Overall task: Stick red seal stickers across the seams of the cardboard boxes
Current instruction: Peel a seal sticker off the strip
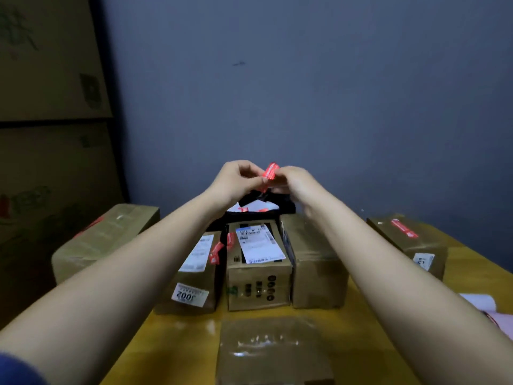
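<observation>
Sticker: a red sticker [269,173] is being held up in the air between both hands, above and behind the middle box [259,266], well clear of every carton top.
Left grip: the left hand [238,181] is pinching the sticker's lower end, fingers curled in around it.
Right grip: the right hand [294,181] is pinching the sticker from the other side, fingertips closed on it; whether a backing sheet is coming away between the two hands is too blurred to tell.
Long axis: the strip is standing tilted, its upper end leaning to the right and away from the person, its lower end hanging toward the middle box.
Which way the boxes lie: the middle box is sitting below the grips and nearer the person, flanked by the left box [191,276] touching or just beside it and the right box [316,262] just beside it.
Seams: red strips are already showing at the gap between the left box and the middle box; the right box is showing none on its visible faces, so it is probably the next to be sealed.
Nearer hand: the right hand is hanging almost straight over the right box, so a short drop down and toward the person would likely bring the strip onto it.
Other sealed boxes: a far-right box [413,243], well to the right of the middle box on the worktop [177,340], is already carrying a red strip.
</observation>
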The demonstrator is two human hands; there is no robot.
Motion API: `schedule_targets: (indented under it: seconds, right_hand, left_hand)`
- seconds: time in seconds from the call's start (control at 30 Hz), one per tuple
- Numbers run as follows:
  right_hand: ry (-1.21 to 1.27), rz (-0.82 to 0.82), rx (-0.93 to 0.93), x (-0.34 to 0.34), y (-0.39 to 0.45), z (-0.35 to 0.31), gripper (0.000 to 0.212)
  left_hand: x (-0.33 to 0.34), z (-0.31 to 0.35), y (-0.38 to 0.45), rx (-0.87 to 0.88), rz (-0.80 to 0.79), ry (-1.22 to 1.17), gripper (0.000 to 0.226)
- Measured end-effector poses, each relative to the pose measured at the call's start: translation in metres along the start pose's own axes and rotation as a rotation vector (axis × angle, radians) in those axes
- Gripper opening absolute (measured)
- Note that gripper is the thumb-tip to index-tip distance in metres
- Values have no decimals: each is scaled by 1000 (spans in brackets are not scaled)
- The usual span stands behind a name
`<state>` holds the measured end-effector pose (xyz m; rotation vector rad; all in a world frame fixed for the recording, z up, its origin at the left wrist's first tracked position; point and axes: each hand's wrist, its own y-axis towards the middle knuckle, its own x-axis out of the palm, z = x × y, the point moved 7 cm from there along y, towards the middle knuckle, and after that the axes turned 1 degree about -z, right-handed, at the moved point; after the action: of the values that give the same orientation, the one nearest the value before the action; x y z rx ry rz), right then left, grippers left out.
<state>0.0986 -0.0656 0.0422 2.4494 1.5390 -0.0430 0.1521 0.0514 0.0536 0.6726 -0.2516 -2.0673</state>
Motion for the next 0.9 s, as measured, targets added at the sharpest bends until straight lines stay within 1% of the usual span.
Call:
schedule_targets:
  seconds: [0.1,0.17,0.23,0.3,0.37,0.47,0.53,0.6,0.63,0.7,0.77,0.83,0.9]
  right_hand:
    - [-112,-28,107,-1,20,6,14]
    - [-171,0,118,-2,37,7,12]
    - [-267,9,90,2,52,6,14]
    - [-380,-23,114,8,68,9,14]
    - [-441,-62,180,12,79,16,14]
    - [-458,-79,232,16,97,29,19]
    - [-454,-91,255,19,103,37,19]
    - [-421,-96,283,22,110,46,19]
    - [-407,-99,297,23,113,50,21]
    - [-416,-130,320,27,116,56,24]
    - [-413,-177,352,31,118,61,25]
    - [-388,-185,362,31,121,62,23]
    - [-395,-154,354,30,123,61,22]
  left_hand:
    - [-1,-8,20,68,30,40,14]
    - [-2,-16,35,104,76,132,11]
    - [-1,-25,45,125,114,225,10]
    - [1,-33,55,137,137,298,15]
    - [0,-41,62,125,187,372,16]
    - [-2,-51,69,110,254,470,7]
    - [0,-57,73,147,245,534,19]
    - [3,-62,77,195,198,601,30]
    - [4,-64,79,230,175,670,30]
    - [6,-69,81,296,171,842,22]
    - [4,-70,80,368,219,964,14]
    - [5,-68,79,456,270,1072,9]
    - [7,-68,77,513,312,1139,15]
